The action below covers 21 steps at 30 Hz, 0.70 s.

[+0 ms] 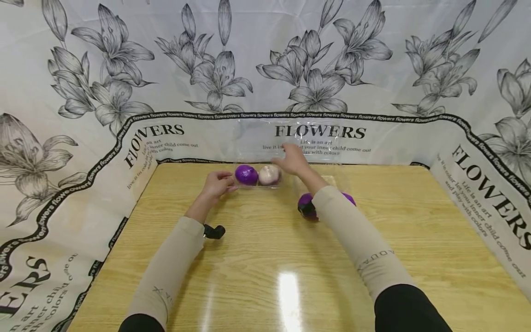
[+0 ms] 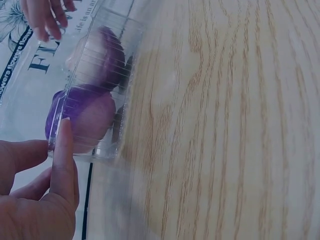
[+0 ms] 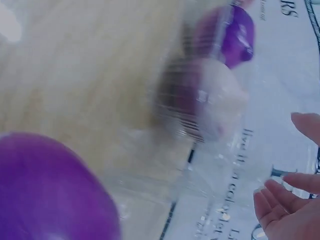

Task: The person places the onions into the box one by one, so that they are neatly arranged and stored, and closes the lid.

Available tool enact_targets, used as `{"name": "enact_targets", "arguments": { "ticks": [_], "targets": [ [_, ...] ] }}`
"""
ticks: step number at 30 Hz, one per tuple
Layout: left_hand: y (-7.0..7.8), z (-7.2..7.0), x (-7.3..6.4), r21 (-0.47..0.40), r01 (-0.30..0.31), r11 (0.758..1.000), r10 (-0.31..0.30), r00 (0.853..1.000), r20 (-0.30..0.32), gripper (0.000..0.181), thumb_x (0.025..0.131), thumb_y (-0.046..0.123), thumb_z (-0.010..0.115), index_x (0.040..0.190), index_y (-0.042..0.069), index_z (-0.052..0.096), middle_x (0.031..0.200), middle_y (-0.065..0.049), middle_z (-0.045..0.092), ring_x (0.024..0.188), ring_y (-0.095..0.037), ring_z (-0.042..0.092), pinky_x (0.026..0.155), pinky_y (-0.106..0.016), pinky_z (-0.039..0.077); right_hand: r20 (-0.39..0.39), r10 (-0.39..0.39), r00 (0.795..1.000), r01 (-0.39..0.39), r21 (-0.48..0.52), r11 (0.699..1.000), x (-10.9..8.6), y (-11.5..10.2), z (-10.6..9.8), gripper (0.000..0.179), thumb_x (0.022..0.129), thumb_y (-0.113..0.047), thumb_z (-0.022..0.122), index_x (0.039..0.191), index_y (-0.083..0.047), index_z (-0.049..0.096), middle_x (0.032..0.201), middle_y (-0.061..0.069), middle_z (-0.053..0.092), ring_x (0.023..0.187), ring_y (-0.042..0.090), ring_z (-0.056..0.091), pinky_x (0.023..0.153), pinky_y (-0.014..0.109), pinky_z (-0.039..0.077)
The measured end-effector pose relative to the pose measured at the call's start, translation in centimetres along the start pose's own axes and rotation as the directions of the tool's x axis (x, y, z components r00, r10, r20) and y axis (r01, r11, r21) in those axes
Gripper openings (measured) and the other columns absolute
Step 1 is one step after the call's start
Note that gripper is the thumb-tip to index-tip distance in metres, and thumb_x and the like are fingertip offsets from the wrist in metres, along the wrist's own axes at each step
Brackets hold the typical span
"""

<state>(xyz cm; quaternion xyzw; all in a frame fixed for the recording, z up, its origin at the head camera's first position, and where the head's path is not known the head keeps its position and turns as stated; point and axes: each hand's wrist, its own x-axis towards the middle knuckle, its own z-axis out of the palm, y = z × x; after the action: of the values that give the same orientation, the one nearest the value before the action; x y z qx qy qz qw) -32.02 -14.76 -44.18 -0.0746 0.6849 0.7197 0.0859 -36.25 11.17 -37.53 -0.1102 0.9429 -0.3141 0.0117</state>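
A clear plastic clamshell box (image 1: 271,185) stands by the back wall with its transparent lid (image 1: 253,140) raised. Inside sit a round purple thing (image 1: 246,175) with a small nub and a round whitish thing (image 1: 268,175); in the left wrist view the whitish one (image 2: 92,55) shows a purple side. My left hand (image 1: 217,184) pinches the box's left corner between thumb and fingers (image 2: 62,160). Above the box's right end, my right hand (image 1: 293,159) is raised with its fingers (image 3: 297,182) spread and nothing in them, in front of the see-through lid.
Under the right forearm, more round purple things (image 1: 306,203) lie partly hidden, one looming large and smooth (image 3: 55,190) in the right wrist view. Clear plastic (image 1: 327,180) shows behind them. A flower-printed cloth (image 1: 215,138) lines the back and sides of the wooden table (image 1: 257,258).
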Motion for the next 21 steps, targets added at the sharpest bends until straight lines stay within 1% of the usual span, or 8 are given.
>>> {"name": "enact_targets", "arguments": {
  "ticks": [4, 8, 10, 15, 17, 21],
  "targets": [
    [0.0, -0.1, -0.1, -0.008, -0.001, 1.000, 0.001, 1.000, 0.004, 0.044, 0.102, -0.008, 0.050, 0.145, -0.013, 0.044, 0.123, -0.021, 0.051, 0.103, -0.026, 0.061, 0.097, -0.031, 0.060, -0.045, 0.010, 0.999, -0.007, 0.048, 0.999, 0.6, -0.2, -1.3, 0.076, 0.099, -0.027, 0.066, 0.154, 0.010, 0.029, 0.156, 0.029, 0.037, 0.144, 0.043, 0.036, 0.124, 0.052, 0.032],
    [0.0, -0.1, -0.1, -0.015, 0.001, 1.000, -0.001, 1.000, 0.001, 0.044, 0.101, -0.009, 0.050, 0.145, -0.012, 0.045, 0.124, -0.021, 0.050, 0.104, -0.027, 0.061, 0.100, -0.033, 0.059, -0.069, 0.007, 0.998, -0.001, 0.087, 0.996, 1.3, -0.4, -2.2, 0.076, 0.099, -0.025, 0.065, 0.155, 0.010, 0.028, 0.155, 0.029, 0.038, 0.143, 0.044, 0.038, 0.122, 0.053, 0.035],
    [-0.1, -0.2, 0.0, -0.017, 0.000, 1.000, 0.000, 1.000, 0.000, 0.044, 0.101, -0.009, 0.050, 0.144, -0.013, 0.045, 0.124, -0.021, 0.050, 0.102, -0.026, 0.061, 0.099, -0.033, 0.059, -0.062, 0.012, 0.998, -0.005, 0.107, 0.994, 1.7, -0.3, -2.5, 0.078, 0.099, -0.026, 0.064, 0.156, 0.009, 0.025, 0.156, 0.029, 0.038, 0.142, 0.044, 0.038, 0.121, 0.053, 0.037],
    [-0.2, -0.1, 0.2, -0.009, -0.008, 1.000, 0.008, 1.000, 0.007, 0.045, 0.101, -0.009, 0.050, 0.145, -0.013, 0.044, 0.122, -0.019, 0.051, 0.096, -0.020, 0.062, 0.096, -0.031, 0.061, -0.026, 0.065, 0.998, -0.058, 0.216, 0.975, 2.2, 0.1, -2.8, 0.081, 0.101, -0.030, 0.062, 0.160, 0.004, 0.019, 0.160, 0.025, 0.033, 0.147, 0.039, 0.034, 0.122, 0.052, 0.037],
    [-0.2, 0.0, 0.2, -0.008, -0.009, 1.000, 0.009, 1.000, 0.009, 0.045, 0.101, -0.009, 0.050, 0.145, -0.013, 0.044, 0.120, -0.018, 0.051, 0.095, -0.020, 0.062, 0.094, -0.030, 0.061, -0.017, 0.078, 0.997, -0.071, 0.247, 0.966, 2.3, 0.2, -2.8, 0.081, 0.100, -0.030, 0.062, 0.160, 0.004, 0.019, 0.161, 0.024, 0.032, 0.148, 0.038, 0.033, 0.122, 0.051, 0.036],
    [-0.2, 0.0, 0.1, -0.011, -0.007, 1.000, 0.007, 1.000, 0.004, 0.044, 0.100, -0.009, 0.051, 0.144, -0.013, 0.044, 0.117, -0.018, 0.050, 0.096, -0.023, 0.062, 0.090, -0.027, 0.062, -0.008, 0.082, 0.997, -0.076, 0.273, 0.959, 2.4, 0.1, -2.7, 0.081, 0.101, -0.031, 0.061, 0.160, 0.004, 0.019, 0.161, 0.023, 0.033, 0.148, 0.037, 0.033, 0.123, 0.049, 0.036]
  ]
}}
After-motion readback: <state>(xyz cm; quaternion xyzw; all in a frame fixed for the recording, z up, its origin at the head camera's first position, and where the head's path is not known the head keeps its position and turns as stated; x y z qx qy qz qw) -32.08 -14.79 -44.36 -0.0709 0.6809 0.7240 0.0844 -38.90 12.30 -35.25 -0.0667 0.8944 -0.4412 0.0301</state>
